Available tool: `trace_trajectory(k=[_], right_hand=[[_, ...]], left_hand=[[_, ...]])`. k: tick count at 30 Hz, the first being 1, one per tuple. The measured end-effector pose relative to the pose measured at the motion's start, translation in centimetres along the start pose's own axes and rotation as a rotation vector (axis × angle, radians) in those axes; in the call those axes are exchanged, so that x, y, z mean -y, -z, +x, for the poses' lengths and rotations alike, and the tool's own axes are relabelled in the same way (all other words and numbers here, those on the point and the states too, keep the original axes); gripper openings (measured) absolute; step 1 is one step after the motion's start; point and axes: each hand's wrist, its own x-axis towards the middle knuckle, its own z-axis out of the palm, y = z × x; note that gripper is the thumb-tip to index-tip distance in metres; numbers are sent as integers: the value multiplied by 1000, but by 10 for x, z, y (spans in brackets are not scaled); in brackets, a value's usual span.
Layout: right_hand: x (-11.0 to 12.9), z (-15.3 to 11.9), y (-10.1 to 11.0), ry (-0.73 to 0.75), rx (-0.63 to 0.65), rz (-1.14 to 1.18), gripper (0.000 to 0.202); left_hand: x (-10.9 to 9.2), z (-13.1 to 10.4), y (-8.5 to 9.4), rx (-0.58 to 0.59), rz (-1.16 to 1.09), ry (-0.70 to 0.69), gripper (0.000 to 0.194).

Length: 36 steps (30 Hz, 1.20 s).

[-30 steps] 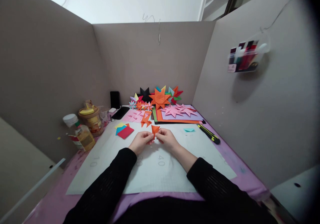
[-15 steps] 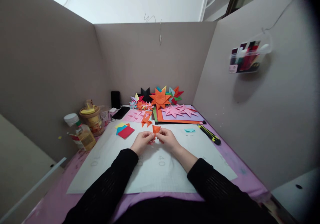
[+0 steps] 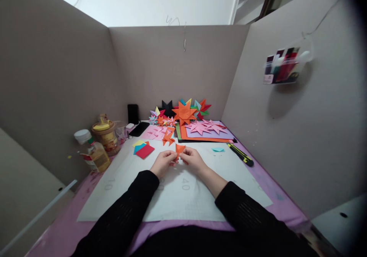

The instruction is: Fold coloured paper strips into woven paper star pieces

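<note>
A small folded orange paper is pinched between my two hands above the white mat. My left hand grips its lower left part, fingers pressed together. On the other side, my right hand holds its lower right part between thumb and fingers. Just beyond the hands lie folded orange pieces. Left of them is a small stack of coloured paper squares, a red one on top. A small folded turquoise piece lies to the right.
A yellow-black cutter lies at the right. Paper stars, including a large orange one, stand at the back wall. Pink stars rest on stacked sheets. A glue bottle, a tub and a black phone are at the left.
The orange paper's upper part is tilted slightly differently between my fingers. Both hands remain almost in the same place, and the view has shifted very slightly.
</note>
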Motion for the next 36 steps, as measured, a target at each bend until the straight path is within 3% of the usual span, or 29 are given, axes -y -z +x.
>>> trace_trajectory(k=[8, 23, 29, 36], right_hand=[[-5, 3, -5, -89, -63, 51, 23], [-3, 2, -11, -90, -267, 100, 22], [-6, 9, -3, -85, -378, 145, 27], [-8, 8, -3, -61, -345, 91, 27]], left_hand=[[-3, -1, -4, -44, 321, -103, 30], [-4, -3, -7, -5, 311, -77, 27], [-5, -6, -5, -18, 352, -67, 22], [-3, -4, -6, -43, 386, -77, 29]])
